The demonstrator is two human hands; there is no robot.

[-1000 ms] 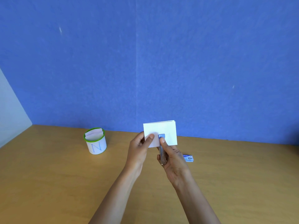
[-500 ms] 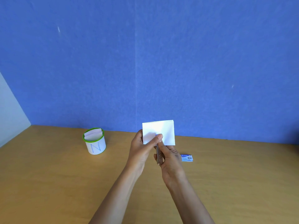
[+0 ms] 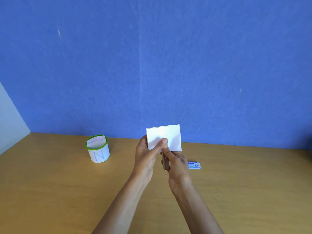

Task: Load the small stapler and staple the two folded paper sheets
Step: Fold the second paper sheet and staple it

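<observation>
Stapler, small, blue-capped with a metal body (image 3: 165, 162), is sitting closed in the right hand (image 3: 177, 168), its head now hidden under the left thumb. Left hand (image 3: 146, 155) is pinching the white folded paper sheets (image 3: 163, 137), thin and crisp-edged, just above; the staple is likely being pressed.

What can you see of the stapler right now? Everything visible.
Only part of the stapler shows: a slim metallic, silvery-brown body, held roughly upright above the table. The right hand grips it; its upper end is hidden behind the left thumb and the lower edge of the folded paper, which the left hand holds. Whether it is pressed shut cannot be told.
</observation>
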